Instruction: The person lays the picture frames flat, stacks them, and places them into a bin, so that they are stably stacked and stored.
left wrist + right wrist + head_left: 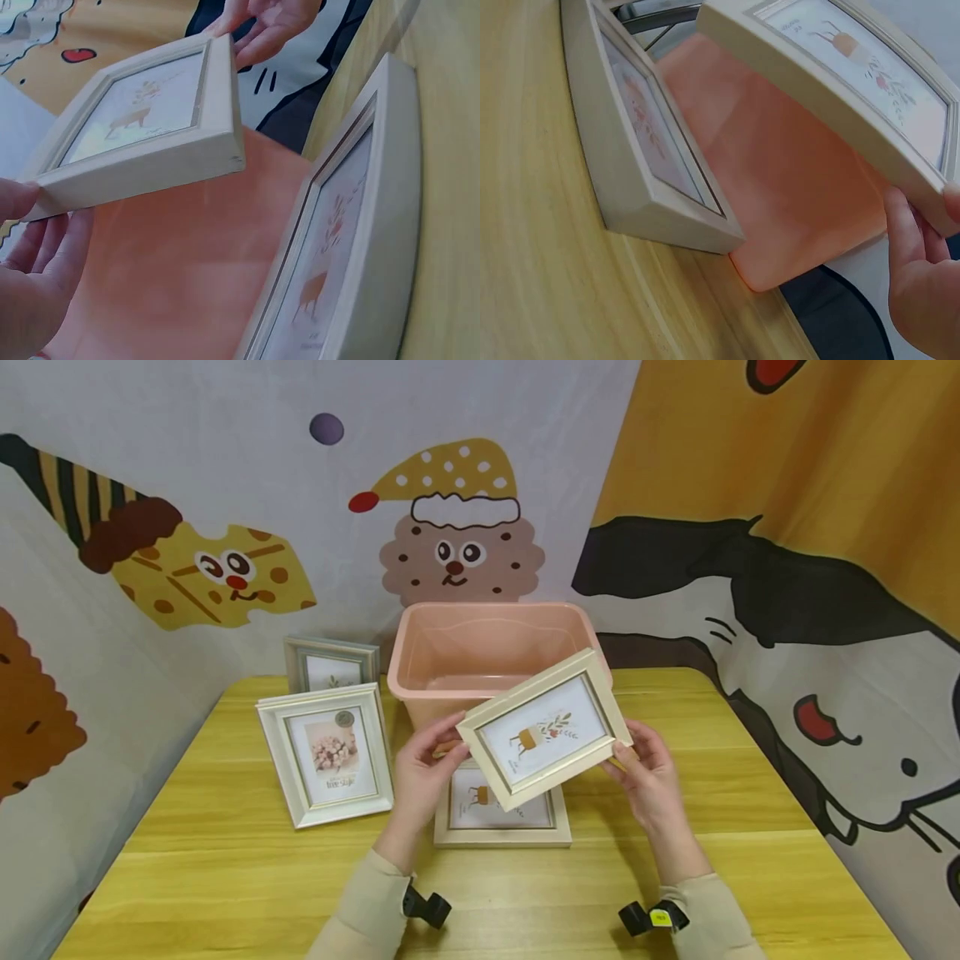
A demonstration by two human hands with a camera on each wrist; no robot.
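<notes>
Both hands hold a cream picture frame (543, 731) tilted in the air, its picture an orange deer-like figure with leaves. The left hand (427, 777) pinches its left corner between thumb and fingers. At the opposite, lower right corner, the right hand (649, 777) grips it the same way; the right wrist view shows that thumb only at the image edge. Beneath the held piece, a second cream picture frame (502, 835) with a matching picture stands on the table, its upper part hidden in the head view. Behind both is a pink plastic bin (427, 693), its near rim partly covered.
Left of the bin stand a white picture frame (330, 756) with a flower photo and, behind it, a grey-blue picture frame (330, 664). The yellow wood-grain table (735, 827) ends at a cartoon-printed cloth backdrop (247, 418).
</notes>
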